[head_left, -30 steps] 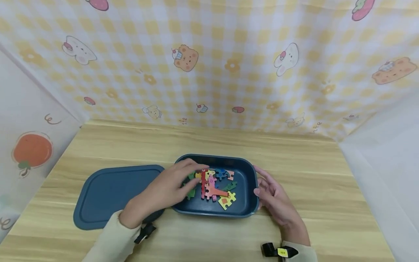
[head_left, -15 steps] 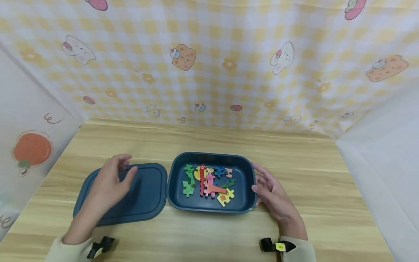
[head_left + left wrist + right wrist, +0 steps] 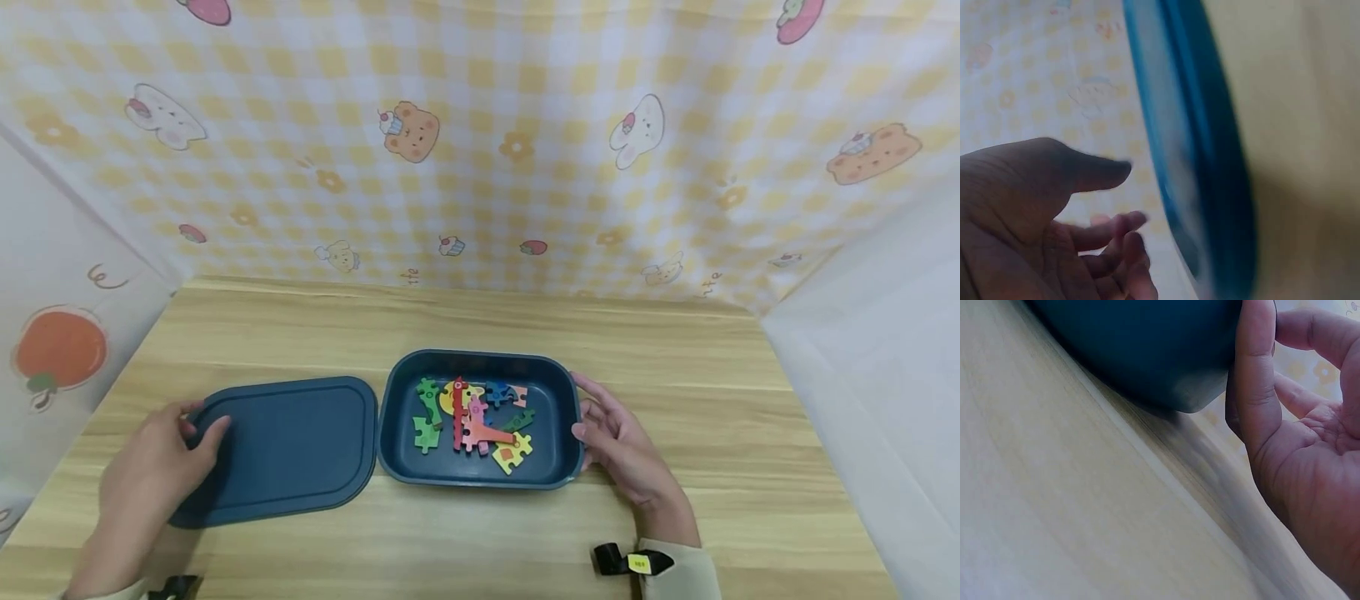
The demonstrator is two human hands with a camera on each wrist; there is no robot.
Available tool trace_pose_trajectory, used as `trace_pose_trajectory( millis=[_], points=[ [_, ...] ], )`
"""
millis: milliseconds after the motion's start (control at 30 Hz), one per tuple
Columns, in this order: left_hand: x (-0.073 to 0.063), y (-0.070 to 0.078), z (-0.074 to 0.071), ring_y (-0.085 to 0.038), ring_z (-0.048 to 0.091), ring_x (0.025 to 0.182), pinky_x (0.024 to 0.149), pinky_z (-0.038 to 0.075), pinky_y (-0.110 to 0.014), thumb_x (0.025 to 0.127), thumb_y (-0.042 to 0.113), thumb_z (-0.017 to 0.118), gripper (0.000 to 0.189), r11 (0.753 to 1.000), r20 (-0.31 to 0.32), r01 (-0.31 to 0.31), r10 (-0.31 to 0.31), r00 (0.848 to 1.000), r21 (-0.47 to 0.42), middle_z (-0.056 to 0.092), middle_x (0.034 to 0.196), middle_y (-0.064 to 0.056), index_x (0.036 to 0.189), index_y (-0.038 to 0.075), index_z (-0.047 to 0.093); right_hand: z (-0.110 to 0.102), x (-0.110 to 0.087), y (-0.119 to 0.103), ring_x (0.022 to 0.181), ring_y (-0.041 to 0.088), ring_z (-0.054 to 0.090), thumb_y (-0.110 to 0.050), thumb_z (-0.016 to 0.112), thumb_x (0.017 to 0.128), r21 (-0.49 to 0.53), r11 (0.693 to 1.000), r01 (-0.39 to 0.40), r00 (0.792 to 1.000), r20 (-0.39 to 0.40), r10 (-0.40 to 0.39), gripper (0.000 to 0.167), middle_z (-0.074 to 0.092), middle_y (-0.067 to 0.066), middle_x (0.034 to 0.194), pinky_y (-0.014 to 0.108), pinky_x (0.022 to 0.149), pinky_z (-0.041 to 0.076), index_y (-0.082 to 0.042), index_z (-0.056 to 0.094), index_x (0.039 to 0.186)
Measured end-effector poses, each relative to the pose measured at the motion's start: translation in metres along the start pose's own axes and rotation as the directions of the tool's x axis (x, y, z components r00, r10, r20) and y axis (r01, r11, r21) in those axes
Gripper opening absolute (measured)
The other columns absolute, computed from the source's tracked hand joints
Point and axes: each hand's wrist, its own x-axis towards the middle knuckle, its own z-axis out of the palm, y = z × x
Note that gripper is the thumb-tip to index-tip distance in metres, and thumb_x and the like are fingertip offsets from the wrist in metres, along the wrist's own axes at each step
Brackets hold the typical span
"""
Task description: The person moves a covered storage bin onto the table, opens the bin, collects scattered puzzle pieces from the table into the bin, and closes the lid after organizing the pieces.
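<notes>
A dark blue rectangular box (image 3: 553,454) stands on the table with colourful puzzle pieces (image 3: 480,432) lying loose in it, among them green, red, yellow, blue and pink ones. My right hand (image 3: 630,450) holds the box's right end, thumb at the rim and fingers along the outer wall. In the right wrist view the thumb (image 3: 1257,375) lies against the box wall (image 3: 1141,350). Left of the box is its flat blue lid (image 3: 292,446). My left hand (image 3: 153,467) is at the lid's left end; in the left wrist view its thumb and loosely bent fingers look apart from the lid.
The wood-grain table (image 3: 480,542) carries the box and lid almost side by side. Behind it hangs a yellow checked cloth (image 3: 480,192) with cartoon prints. White panels (image 3: 885,350) border both sides.
My left hand has come out of the box, holding nothing visible, and moved left across the lid to its left end. My right hand stays at the box.
</notes>
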Motion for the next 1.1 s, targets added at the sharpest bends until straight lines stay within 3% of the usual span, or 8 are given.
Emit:
trace_pose_trajectory(
  millis=[100,233,467,600,833,1100],
  points=[
    [0.004,-0.009,0.001,-0.028,0.062,0.074,0.051,0.041,-0.030,0.102,0.045,0.066,0.072,0.999,0.040,0.012,-0.014,0.999,0.038,0.069,0.104,-0.030,0.140,-0.015,0.054,-0.001,-0.001,0.000,0.086,0.010,0.073,0.004,0.052,0.106,-0.002,1.000,0.005,1.000,-0.002,-0.005,0.069,0.067,0.003,0.117,0.026,0.063,0.065,-0.008,0.023,0.167],
    [0.004,-0.019,0.004,-0.031,0.064,0.075,0.051,0.043,-0.032,0.102,0.045,0.068,0.072,0.998,0.027,0.029,-0.030,0.999,0.048,0.071,0.103,-0.029,0.141,-0.013,0.054,-0.001,0.000,0.000,0.087,0.011,0.074,0.004,0.052,0.106,0.006,1.000,0.003,1.000,0.003,-0.003,0.069,0.067,0.003,0.118,0.027,0.063,0.065,-0.008,0.023,0.167],
    [0.006,-0.032,0.003,-0.046,0.068,0.091,0.060,0.052,-0.047,0.103,0.037,0.067,0.063,0.984,0.056,0.173,-0.176,0.983,0.048,0.067,0.114,-0.036,0.140,-0.012,0.054,0.000,0.000,0.001,0.086,0.011,0.074,0.005,0.051,0.106,0.009,1.000,0.000,1.000,0.006,0.000,0.069,0.067,0.003,0.117,0.027,0.064,0.065,-0.008,0.024,0.167],
    [0.006,-0.037,0.004,-0.045,0.068,0.088,0.059,0.052,-0.045,0.103,0.034,0.068,0.055,0.986,0.047,0.165,-0.166,0.985,0.020,0.069,0.111,-0.035,0.132,-0.012,0.059,0.000,0.000,0.001,0.084,0.010,0.074,0.005,0.052,0.105,0.011,1.000,-0.005,1.000,-0.003,0.005,0.069,0.067,0.003,0.116,0.026,0.064,0.065,-0.009,0.024,0.167],
    [0.010,-0.037,0.006,-0.052,0.065,0.102,0.071,0.052,-0.053,0.104,0.030,0.065,0.050,0.976,0.038,0.217,-0.216,0.976,-0.021,0.068,0.119,-0.036,0.130,-0.012,0.063,-0.001,0.000,-0.002,0.086,0.010,0.074,0.004,0.052,0.106,0.010,1.000,-0.007,1.000,-0.006,0.007,0.069,0.067,0.003,0.117,0.025,0.064,0.065,-0.009,0.025,0.167],
    [0.009,-0.034,0.001,-0.049,0.068,0.101,0.063,0.049,-0.044,0.104,0.034,0.064,0.050,0.972,0.017,0.234,-0.234,0.972,-0.021,0.072,0.116,-0.032,0.128,-0.010,0.066,-0.001,0.000,-0.001,0.086,0.010,0.073,0.003,0.053,0.106,-0.006,1.000,-0.008,1.000,-0.012,0.007,0.069,0.067,0.004,0.119,0.025,0.064,0.064,-0.009,0.025,0.167]
  ],
)
